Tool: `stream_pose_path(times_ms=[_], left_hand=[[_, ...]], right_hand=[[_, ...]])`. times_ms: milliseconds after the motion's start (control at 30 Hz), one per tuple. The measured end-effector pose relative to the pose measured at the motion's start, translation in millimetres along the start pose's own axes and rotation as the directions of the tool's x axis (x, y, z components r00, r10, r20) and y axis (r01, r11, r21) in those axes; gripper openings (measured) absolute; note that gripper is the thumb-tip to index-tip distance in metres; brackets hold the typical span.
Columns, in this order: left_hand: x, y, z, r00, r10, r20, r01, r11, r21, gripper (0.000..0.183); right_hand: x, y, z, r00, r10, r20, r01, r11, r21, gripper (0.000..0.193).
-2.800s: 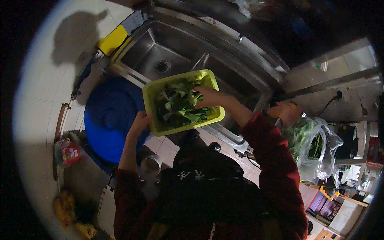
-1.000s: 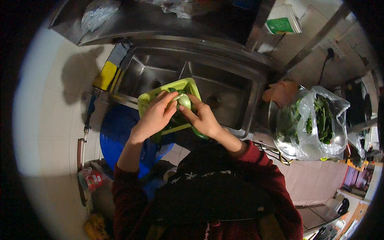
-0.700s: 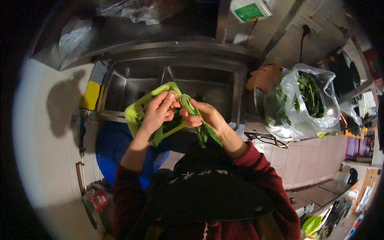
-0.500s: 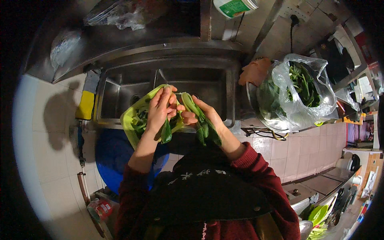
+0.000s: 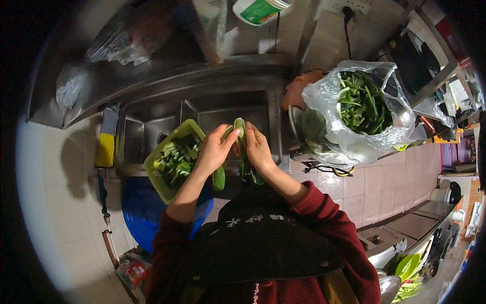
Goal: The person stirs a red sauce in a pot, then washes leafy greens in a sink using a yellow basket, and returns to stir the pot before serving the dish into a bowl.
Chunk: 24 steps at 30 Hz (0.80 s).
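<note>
Above the front of a two-bowl steel sink [image 5: 276, 129], my two hands are close together on leafy greens. Fingers closed, my right hand [image 5: 259, 151] grips a head of leafy greens [image 5: 240, 126], its pale stalk end up and its dark leaves hanging down. My left hand [image 5: 214, 150] pinches a stalk at the side of the head, and a green leaf [image 5: 218, 179] droops below the palm. To the left, a yellow-green plastic basket [image 5: 153, 177] tilts over the sink's front edge with several loose leaves inside. My left forearm covers part of its right side.
A clear plastic bag [image 5: 324, 91] full of greens sits in a metal basin on the right. Below the sink's left front stands a blue tub [image 5: 139, 202]. A yellow-and-grey cloth [image 5: 105, 149] hangs at the sink's left. A white-green bucket [image 5: 259, 11] is at the back.
My head view has shifted. My left hand has moved off the basket's rim, so more of the leaves inside show. Both hands have come closer together on the head of greens.
</note>
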State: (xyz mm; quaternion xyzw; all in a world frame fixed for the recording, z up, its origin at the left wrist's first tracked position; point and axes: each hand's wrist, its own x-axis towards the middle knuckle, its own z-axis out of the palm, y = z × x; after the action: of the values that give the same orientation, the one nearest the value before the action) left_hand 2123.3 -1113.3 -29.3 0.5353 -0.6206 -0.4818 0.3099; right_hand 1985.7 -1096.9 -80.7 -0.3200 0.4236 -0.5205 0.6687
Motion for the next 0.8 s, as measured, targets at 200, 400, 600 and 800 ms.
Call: stream_pose_path(times_ms=[200,400,600,800], left_hand=[[7,10,20,0.992,-0.068,0.104,0.076,0.994,-0.072,0.023],[4,28,22,0.977,-0.008,0.215,-0.08,0.914,0.398,0.022],[5,46,35,0.948,0.049,0.314,-0.24,0.757,0.608,0.023],[7,47,28,0.872,-0.063,0.485,-0.124,0.93,0.345,0.012]], right_hand=[[-5,-13,-24,0.98,-0.181,-0.082,0.129,0.895,-0.428,0.03],[-15,-31,-49,0.953,-0.264,0.148,0.302,0.788,-0.537,0.031],[-17,-31,-79,0.86,-0.254,0.443,0.509,0.491,-0.707,0.023],[-23,-31,-104,0.666,-0.269,0.695,0.704,0.535,-0.468,0.013]])
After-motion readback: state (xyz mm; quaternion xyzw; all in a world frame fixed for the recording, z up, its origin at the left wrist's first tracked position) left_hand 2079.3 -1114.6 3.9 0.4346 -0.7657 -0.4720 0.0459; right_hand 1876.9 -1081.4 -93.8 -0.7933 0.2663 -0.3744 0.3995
